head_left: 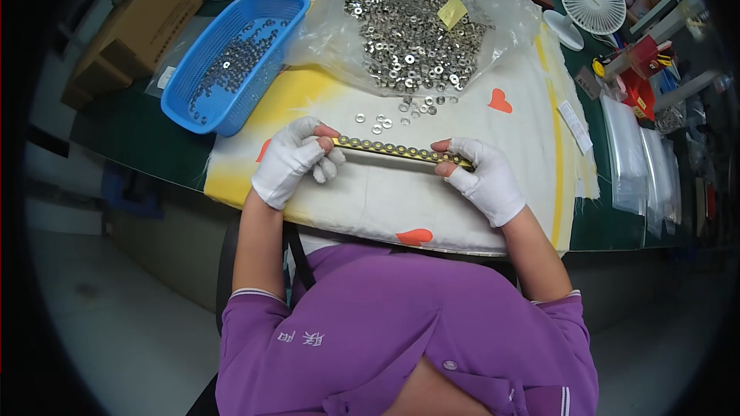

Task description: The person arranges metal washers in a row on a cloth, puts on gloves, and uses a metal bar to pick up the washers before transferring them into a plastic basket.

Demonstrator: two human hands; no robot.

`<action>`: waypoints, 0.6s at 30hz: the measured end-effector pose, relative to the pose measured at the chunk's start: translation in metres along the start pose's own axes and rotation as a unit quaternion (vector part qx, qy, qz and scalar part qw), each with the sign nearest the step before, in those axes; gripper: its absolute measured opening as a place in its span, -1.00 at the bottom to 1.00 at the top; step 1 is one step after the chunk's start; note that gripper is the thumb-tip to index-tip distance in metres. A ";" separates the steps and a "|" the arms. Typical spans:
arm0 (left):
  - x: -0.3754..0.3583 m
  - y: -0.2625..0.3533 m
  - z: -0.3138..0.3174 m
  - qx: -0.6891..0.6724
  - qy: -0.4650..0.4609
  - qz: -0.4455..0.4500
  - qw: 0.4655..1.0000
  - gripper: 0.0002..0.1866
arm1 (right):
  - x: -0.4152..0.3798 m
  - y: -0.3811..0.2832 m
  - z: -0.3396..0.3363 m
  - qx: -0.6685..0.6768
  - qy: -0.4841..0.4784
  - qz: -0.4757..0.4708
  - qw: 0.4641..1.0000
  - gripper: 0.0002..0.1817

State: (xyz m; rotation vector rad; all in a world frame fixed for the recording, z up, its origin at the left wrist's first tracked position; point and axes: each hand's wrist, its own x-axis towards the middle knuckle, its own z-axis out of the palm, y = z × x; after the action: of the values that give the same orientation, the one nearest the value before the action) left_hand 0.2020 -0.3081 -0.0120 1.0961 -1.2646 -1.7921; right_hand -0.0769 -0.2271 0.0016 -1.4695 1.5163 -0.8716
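Both my hands wear white gloves with bare fingertips. A narrow yellow-edged strip [395, 149] carrying a row of small round metal rings is stretched between them. My left hand [297, 156] pinches its left end, and my right hand [482, 176] grips the right end between thumb and fingers. Just beyond the strip, several loose metal rings [381, 121] lie on the white cloth. Farther back, a clear plastic bag [320, 27] lies open with a large heap of metal rings [420, 27] and a yellow paper slip [452, 11].
A blue plastic basket [220, 115] with small dark metal parts stands at the left. Cardboard boxes [150, 23] sit behind it. On the right are a white fan [592, 0], a paper label [575, 127], plastic bags [624, 154] and a red bin [638, 92]. A heart-patterned cloth [347, 204] covers the table.
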 end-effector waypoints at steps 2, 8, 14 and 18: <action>0.001 -0.004 -0.002 0.010 -0.013 0.016 1.000 -0.75 | 0.000 0.000 0.000 0.004 -0.001 0.000 1.000 -0.66; 0.000 -0.004 -0.001 -0.005 -0.006 0.009 1.000 -0.77 | 0.000 0.001 0.000 0.021 -0.005 -0.001 1.000 -0.63; 0.001 -0.005 0.001 -0.002 0.020 0.028 0.999 -0.82 | -0.001 -0.001 -0.002 0.025 -0.002 0.000 1.000 -0.61; 0.002 -0.008 -0.001 -0.035 0.022 0.040 0.998 -0.84 | -0.002 0.000 -0.004 0.085 0.015 -0.037 0.996 -0.61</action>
State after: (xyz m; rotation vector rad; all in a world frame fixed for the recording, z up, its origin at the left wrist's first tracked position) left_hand 0.2015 -0.3083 -0.0204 1.0258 -1.1940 -1.7304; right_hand -0.0808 -0.2258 0.0035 -1.4006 1.3797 -1.0452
